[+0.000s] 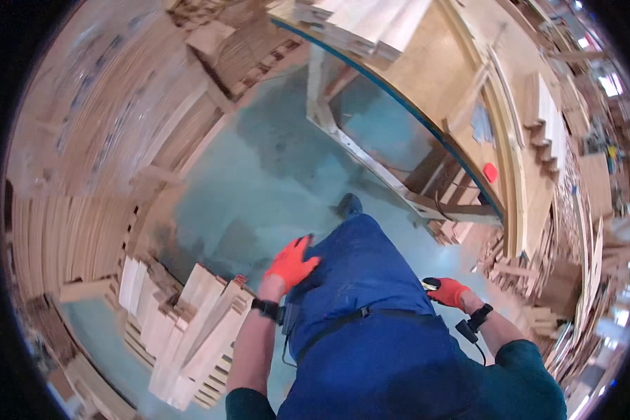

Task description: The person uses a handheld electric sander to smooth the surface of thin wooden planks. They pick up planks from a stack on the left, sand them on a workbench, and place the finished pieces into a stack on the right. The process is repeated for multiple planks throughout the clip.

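Note:
My left hand (291, 264), in an orange glove with dark fingertips, hangs at the left side of my blue apron (371, 269). Its fingers are loosely spread and hold nothing. On the other side of the apron my right hand (449, 292), gloved the same way, is closed. A small pale piece shows at its fingertips, too little to name. Dark bands with small devices sit on both wrists. Below the left hand, stacked light wooden boards (196, 308) lie nearest to it.
A wooden workbench (427, 84) with a dark blue edge stands ahead to the right, bearing planks (378, 24) and a red object (490, 173). Tall timber stacks (119, 105) line the left. Wood offcuts (518, 280) lie at the right. Between them runs a greenish floor (259, 175).

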The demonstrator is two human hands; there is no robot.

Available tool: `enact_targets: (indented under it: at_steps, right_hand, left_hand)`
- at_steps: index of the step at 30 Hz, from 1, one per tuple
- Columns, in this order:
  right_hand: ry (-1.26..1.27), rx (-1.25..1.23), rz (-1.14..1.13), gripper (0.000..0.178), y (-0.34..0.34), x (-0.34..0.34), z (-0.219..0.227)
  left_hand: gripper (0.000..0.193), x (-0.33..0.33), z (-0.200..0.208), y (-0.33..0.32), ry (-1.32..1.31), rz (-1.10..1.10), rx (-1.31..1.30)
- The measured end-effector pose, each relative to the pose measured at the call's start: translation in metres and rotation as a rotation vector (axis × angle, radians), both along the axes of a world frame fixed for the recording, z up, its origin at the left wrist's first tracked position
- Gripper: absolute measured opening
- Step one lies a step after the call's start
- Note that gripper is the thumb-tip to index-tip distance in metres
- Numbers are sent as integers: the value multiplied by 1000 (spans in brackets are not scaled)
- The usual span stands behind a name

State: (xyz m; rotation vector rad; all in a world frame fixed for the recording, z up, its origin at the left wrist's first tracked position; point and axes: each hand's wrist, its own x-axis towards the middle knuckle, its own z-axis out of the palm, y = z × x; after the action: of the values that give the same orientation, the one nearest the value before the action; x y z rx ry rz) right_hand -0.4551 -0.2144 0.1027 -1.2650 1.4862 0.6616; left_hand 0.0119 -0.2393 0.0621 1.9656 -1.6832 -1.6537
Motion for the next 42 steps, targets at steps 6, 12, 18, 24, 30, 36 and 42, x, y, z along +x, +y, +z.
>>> enact_targets:
  at_steps: [6,12,18,24,30,36,42]
  right_hand:
    - [222,-59,296,52,56,34,-12]
    - [-336,-39,-351,48,217,-19,-180]
    - [-721,17,-1448,48,173,43,-100]
    - [-678,-380,-791,49,123,29,-58]
    - [-639,-402,-427,53,46,56,51]
    - [-145,-212,-13,47,-2,37,59]
    - [-536,-229,47,51,-47,-13,40]
  left_hand:
    - [75,-106,5,-49,23,-623,-37]
    - [70,-127,25,-45,32,-744,63]
    - [69,-124,32,-45,51,-770,-21]
    - [78,-161,40,-56,90,-986,-359]
    - [47,-158,31,-76,180,-1027,-514]
    - [44,-98,121,-89,200,-847,-459]
    - [45,-98,129,-103,211,-676,-375]
